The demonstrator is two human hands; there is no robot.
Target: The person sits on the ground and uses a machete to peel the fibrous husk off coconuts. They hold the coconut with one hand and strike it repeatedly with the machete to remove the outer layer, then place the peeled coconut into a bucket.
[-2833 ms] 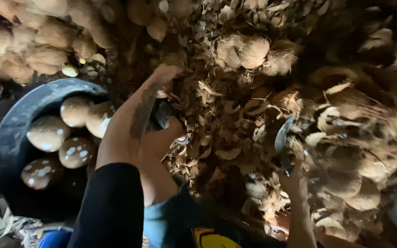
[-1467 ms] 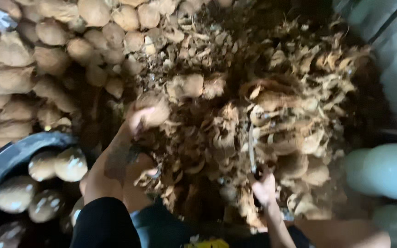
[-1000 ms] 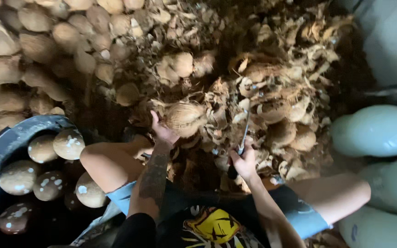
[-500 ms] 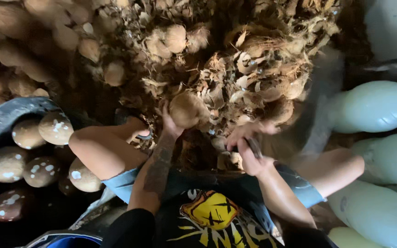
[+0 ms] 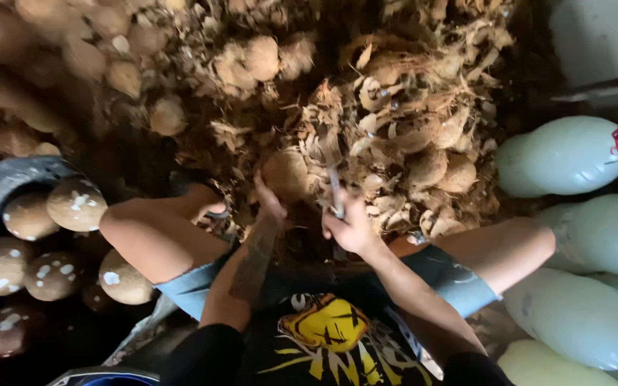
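1. Gripping a brown, husked coconut from below, the left hand cups it against the heap of torn husk; the coconut sits between the person's knees, touching the husk pile behind it. Its round, fibrous surface could roll in that grasp if struck off-centre.
2. The right hand is clenched around the handle of a blade, whose metal rises just beside the coconut. The left fingers lie very near the cutting line, so a glancing stroke could reach them.
3. The bare knees flank the work closely; a blade sliding off the shell could travel toward a leg.
4. Loose husk scraps lie all around, and I judge they could hide the edge or catch it mid-swing.
5. The dark tub at the left, near the left knee, already holds several peeled, white-flecked coconuts; one more dropped carelessly could bounce out.
6. Pale plastic bottles lie close to the right knee, where a wide backswing might nick them.
7. The light is dim and the blade partly blurred, which makes aiming harder.
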